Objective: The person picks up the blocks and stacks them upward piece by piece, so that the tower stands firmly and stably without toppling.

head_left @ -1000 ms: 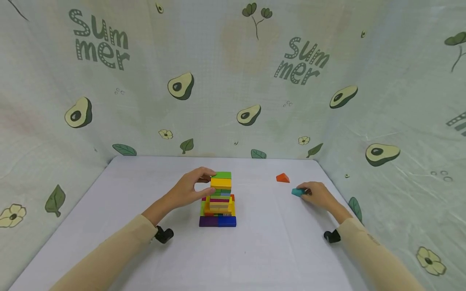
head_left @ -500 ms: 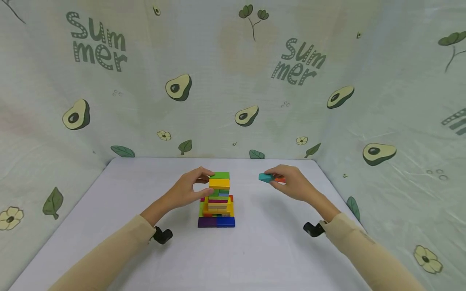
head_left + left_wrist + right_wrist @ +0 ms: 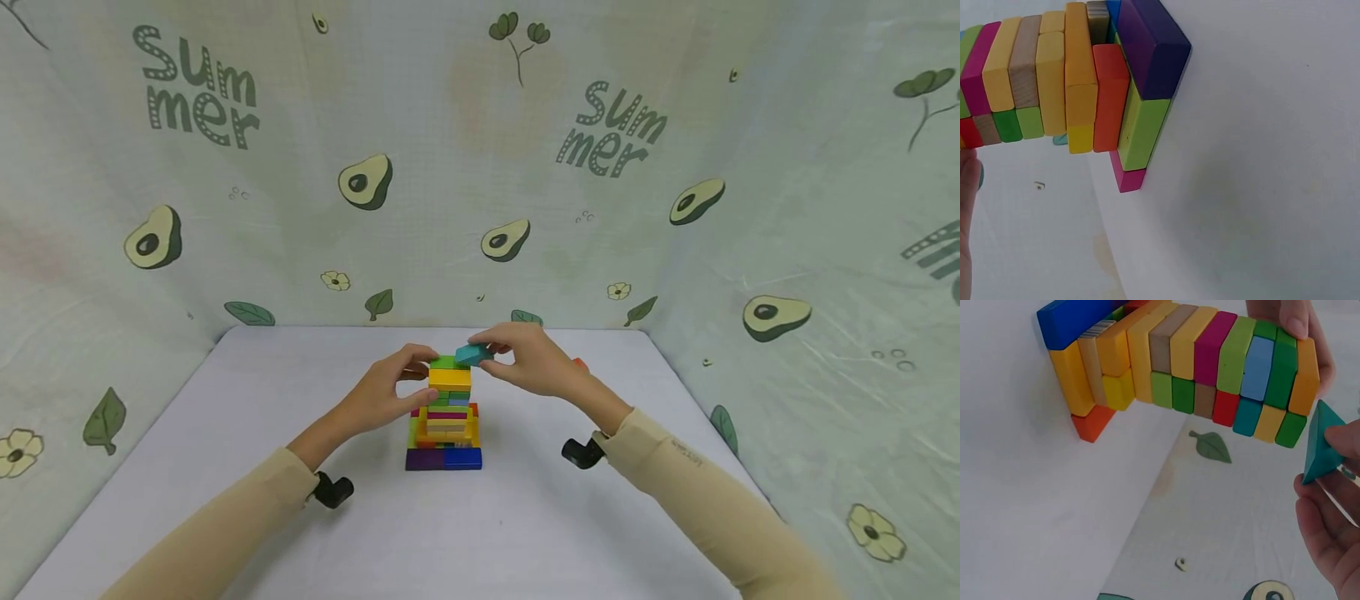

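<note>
A tower of coloured wooden blocks (image 3: 449, 408) stands mid-table on a wider base with purple and blue blocks in front. My left hand (image 3: 382, 392) holds the tower's upper left side, thumb at the front and fingers towards the back. In the left wrist view only one finger (image 3: 967, 206) shows, beside the tower. My right hand (image 3: 528, 358) pinches a teal triangular block (image 3: 1322, 442) between thumb and fingers. That block is at the right end of the tower's green top; whether it touches cannot be told.
An orange-red block (image 3: 581, 364) lies on the white tablecloth (image 3: 525, 500), partly hidden behind my right forearm. A patterned cloth wall (image 3: 435, 125) rises at the back and sides.
My right hand has carried the teal block left from the table's right side to the tower top, passing the orange-red block. The left hand stays at the tower.
</note>
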`<action>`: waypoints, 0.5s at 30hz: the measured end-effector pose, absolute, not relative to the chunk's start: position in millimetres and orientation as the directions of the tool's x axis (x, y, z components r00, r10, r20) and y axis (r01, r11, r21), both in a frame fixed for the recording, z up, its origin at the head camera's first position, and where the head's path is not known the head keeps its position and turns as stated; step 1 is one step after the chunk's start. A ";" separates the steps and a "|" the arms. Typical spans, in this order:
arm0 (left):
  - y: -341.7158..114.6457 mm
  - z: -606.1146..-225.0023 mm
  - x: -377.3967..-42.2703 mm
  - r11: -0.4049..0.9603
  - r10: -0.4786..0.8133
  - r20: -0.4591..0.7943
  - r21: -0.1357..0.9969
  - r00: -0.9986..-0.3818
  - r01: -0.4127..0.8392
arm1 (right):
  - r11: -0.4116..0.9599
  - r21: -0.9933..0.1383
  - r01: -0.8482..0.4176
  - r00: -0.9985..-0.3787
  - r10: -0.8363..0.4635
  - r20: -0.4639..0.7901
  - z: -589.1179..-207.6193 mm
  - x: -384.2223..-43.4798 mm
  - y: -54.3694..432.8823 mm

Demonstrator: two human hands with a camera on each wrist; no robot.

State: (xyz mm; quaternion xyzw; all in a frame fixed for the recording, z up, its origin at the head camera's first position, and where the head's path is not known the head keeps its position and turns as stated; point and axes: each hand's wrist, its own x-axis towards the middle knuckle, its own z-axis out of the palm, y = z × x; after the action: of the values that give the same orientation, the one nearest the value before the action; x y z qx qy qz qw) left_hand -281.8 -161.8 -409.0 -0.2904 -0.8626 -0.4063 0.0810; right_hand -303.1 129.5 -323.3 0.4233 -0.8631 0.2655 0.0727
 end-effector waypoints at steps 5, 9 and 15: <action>-161.8 -411.0 -279.9 0.496 0.428 0.399 0.646 -0.811 0.580 | 0.491 -0.411 -0.768 -0.627 -0.708 0.326 -326.0 -306.7 114.2; -161.0 -413.6 -278.6 0.496 0.415 0.406 0.649 -0.814 0.576 | 0.494 -0.449 -0.745 -0.645 -0.705 0.295 -328.3 -307.7 108.8; -160.9 -417.0 -277.1 0.487 0.400 0.416 0.658 -0.817 0.574 | 0.518 -0.471 -0.714 -0.676 -0.685 0.270 -333.4 -310.2 107.3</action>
State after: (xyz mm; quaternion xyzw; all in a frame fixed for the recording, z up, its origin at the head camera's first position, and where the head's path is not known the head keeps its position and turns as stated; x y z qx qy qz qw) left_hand -277.1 -160.9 -417.0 -0.2843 -0.8560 -0.4190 0.1040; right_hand -310.2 107.3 -333.4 0.4017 -0.8709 0.2822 0.0251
